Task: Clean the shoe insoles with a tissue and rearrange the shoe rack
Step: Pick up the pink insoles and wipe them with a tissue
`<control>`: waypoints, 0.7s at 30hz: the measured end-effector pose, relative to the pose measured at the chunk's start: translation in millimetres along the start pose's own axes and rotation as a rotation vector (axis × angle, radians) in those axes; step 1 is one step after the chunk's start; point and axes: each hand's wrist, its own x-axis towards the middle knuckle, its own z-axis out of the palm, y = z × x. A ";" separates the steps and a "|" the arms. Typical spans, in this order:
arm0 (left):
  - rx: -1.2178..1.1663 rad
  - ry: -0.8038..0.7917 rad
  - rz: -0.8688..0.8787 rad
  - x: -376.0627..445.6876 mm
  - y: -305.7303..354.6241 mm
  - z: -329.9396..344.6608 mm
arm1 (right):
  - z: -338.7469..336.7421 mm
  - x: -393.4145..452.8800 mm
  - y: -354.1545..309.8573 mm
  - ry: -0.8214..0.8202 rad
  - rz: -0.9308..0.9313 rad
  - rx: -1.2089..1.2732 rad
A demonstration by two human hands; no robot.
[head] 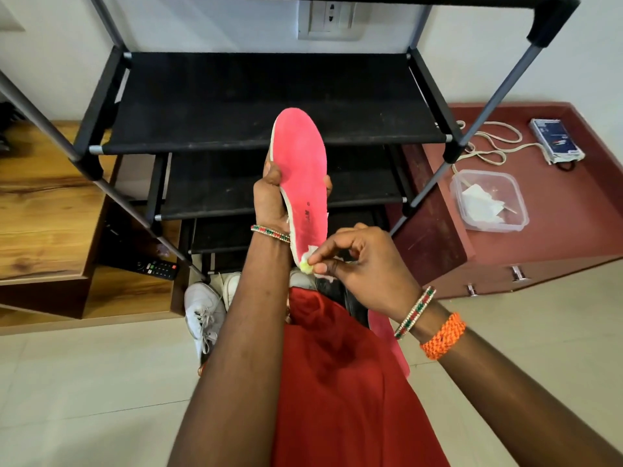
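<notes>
Your left hand (269,197) holds a pink insole (301,173) upright in front of the rack (269,96), thumb on its left edge and fingertips just showing round the right edge, so that grip is curled round the insole near its middle. Your right hand (367,267) pinches a small wad of tissue (313,261) between thumb and forefinger and presses it against the insole's lower end, at the heel. The rack's black fabric shelves stand behind the insole, one below the other, with nothing on the ones you can see. On the floor (101,382) at the rack's foot lies a white shoe (202,311) to your left, with another white shoe's toe just beside it, partly hidden by your left forearm. A second pink insole (387,335) lies by your right wrist, partly covered by your red clothing. To your right, on a maroon cabinet (556,197), sits a clear tub (488,200) holding white tissues, near a coiled cord (492,143). A remote (158,267) lies on the wooden unit to your left.
</notes>
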 end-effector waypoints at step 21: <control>0.663 0.359 0.114 -18.8 -45.5 28.4 | -41.2 19.1 15.9 0.271 0.480 0.676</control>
